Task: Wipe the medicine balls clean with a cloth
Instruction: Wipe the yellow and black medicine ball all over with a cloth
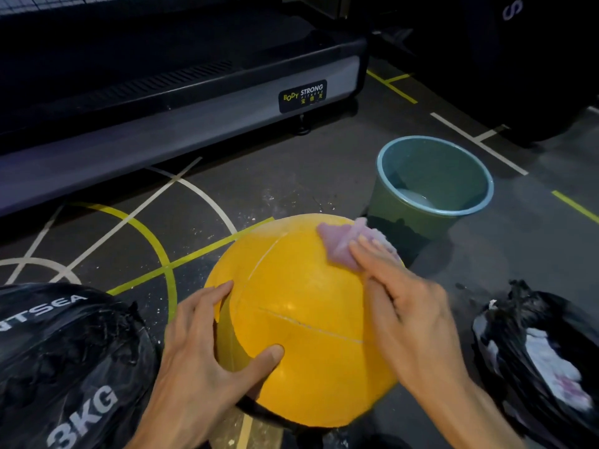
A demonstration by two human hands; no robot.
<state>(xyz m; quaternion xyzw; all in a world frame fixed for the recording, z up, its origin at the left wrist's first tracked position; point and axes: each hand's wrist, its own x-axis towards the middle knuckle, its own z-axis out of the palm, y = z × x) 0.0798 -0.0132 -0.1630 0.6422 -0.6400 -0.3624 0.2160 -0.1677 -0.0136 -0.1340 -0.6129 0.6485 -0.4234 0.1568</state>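
A yellow medicine ball with thin seam lines sits on the dark floor in the middle of the head view. My left hand rests flat on its left side, fingers spread and thumb across the front. A pale purple cloth lies on the ball's upper right. My right hand presses on the cloth with straight fingers. A black medicine ball marked 3KG, wet-looking, stands at the lower left.
A blue-rimmed green bucket with some liquid stands just behind the yellow ball to the right. A black plastic bag holding white cloth lies at the right. A treadmill base runs across the back. White specks dot the lined floor.
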